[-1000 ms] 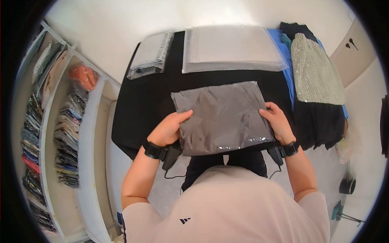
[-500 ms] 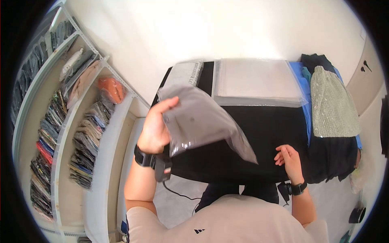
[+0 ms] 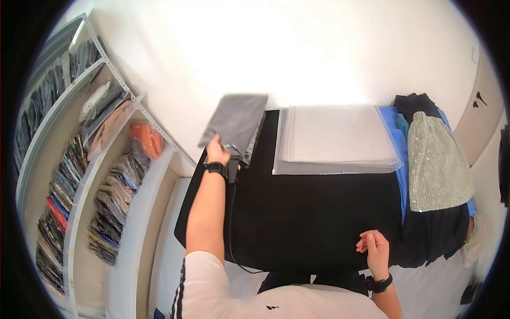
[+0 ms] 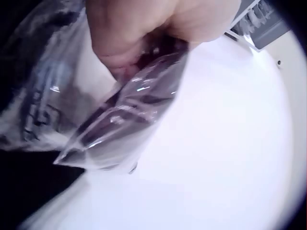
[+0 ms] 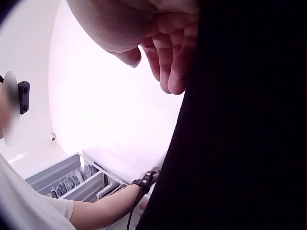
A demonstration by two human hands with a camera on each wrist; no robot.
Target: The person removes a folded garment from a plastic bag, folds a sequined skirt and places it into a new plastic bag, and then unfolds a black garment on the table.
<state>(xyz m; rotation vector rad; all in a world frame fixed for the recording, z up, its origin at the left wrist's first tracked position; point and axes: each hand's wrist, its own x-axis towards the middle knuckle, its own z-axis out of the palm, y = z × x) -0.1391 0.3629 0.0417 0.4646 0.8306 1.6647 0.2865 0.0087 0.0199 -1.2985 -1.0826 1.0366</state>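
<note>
A flat grey garment in a clear plastic bag [image 3: 236,119] is held at its near edge by my left hand [image 3: 218,153], out over the table's back left corner. It overlaps a stack of bagged clothing [image 3: 256,144], most of which it hides in the head view. Up close, the left wrist view shows the shiny bag edge [image 4: 129,112] pinched under the thumb and fingers, with the printed plastic of the stack [image 4: 45,103] beside it. My right hand [image 3: 376,250] hovers by the table's front edge, fingers loosely bent and holding nothing.
Clear plastic bags [image 3: 334,138] lie in a pile at the back of the black table [image 3: 297,223]. To the right are a sage-green textured garment [image 3: 438,165] and dark and blue clothes. Shelves of bagged clothes [image 3: 109,207] stand at the left.
Both hands held the bagged grey garment at first. The right hand let go and dropped toward the table's front right; the left carried the garment forward and left over the stack.
</note>
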